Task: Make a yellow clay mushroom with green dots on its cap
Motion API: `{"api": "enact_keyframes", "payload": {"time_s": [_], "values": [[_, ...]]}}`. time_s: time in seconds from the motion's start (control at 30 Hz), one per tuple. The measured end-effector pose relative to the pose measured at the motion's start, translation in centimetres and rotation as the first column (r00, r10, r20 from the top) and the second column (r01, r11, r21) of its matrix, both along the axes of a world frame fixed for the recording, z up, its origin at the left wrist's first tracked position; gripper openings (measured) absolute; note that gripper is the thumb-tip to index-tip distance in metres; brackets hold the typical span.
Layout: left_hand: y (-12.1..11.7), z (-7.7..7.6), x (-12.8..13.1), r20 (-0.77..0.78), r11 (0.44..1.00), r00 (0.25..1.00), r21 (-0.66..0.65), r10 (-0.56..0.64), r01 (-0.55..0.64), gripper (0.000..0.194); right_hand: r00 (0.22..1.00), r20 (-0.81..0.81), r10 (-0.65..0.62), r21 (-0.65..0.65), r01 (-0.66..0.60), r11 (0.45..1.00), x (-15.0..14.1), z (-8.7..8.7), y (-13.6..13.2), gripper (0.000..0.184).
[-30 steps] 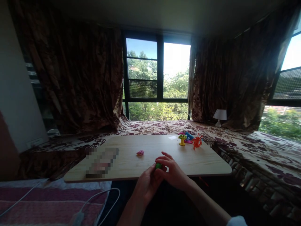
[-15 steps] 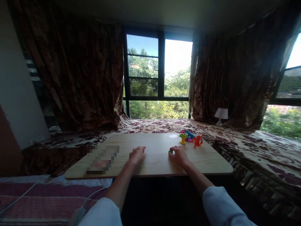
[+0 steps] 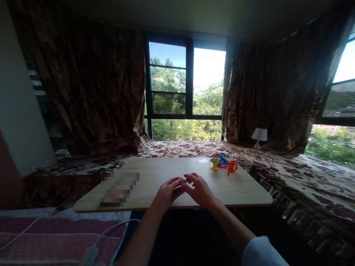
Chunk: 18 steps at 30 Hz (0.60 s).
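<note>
My left hand [image 3: 166, 191] is closed over the middle of the table, pinching a small pink and yellow toy piece [image 3: 183, 181]. Curled in from the other side, my right hand [image 3: 200, 189] has its fingertips at the same piece, which is partly covered by fingers. No green piece shows now; whether it is inside a hand cannot be made out. Beyond my right hand stands a yellow toy with a green spotted top [image 3: 214, 163]. An orange spiky toy [image 3: 232, 166] is to its right, and blue and pink toys [image 3: 222, 160] lie behind them.
A pale wooden table [image 3: 155, 166] stretches in front of me. At its left lies a blurred-out flat box [image 3: 119, 189]. A flowered window seat [image 3: 183, 146] runs behind, with a small white lamp [image 3: 259, 135]. A white cable [image 3: 111, 226] crosses the bedding at lower left.
Both hands have come together at the table's middle; they were apart before. The pink piece moved right with my left hand. The green piece at my right fingertips has gone from sight.
</note>
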State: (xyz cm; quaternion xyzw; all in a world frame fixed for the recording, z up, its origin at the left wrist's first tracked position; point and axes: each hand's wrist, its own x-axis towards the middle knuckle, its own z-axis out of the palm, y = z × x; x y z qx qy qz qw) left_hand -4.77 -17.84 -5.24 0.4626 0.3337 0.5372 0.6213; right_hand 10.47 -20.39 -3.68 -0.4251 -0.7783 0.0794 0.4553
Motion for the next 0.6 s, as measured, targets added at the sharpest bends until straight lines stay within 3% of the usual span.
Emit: {"api": "enact_keyframes", "payload": {"time_s": [0.13,0.37,0.5,0.6], "values": [[-0.8,-0.1,0.1,0.083,0.999,0.996,-0.025,-0.035,0.037,0.025,0.999,0.018,0.044,-0.009,-0.044,0.999,-0.1,0.0,-0.2,0.019],[-1.3,0.5,0.3,0.100,0.999,0.995,-0.035,0.007,-0.004,0.024,0.997,0.076,-0.032,0.154,0.020,0.988,-0.5,0.3,-0.7,0.016],[-1.4,0.3,0.1,0.051,0.998,0.999,-0.060,-0.009,0.012,0.025,0.995,0.094,-0.015,0.149,0.000,0.989,-0.5,0.2,-0.6,0.014],[-1.3,-0.3,0.0,0.119,0.997,0.992,-0.061,-0.034,0.041,0.023,0.999,0.039,0.014,0.134,-0.019,0.991,-0.5,0.1,-0.7,0.017]]}}
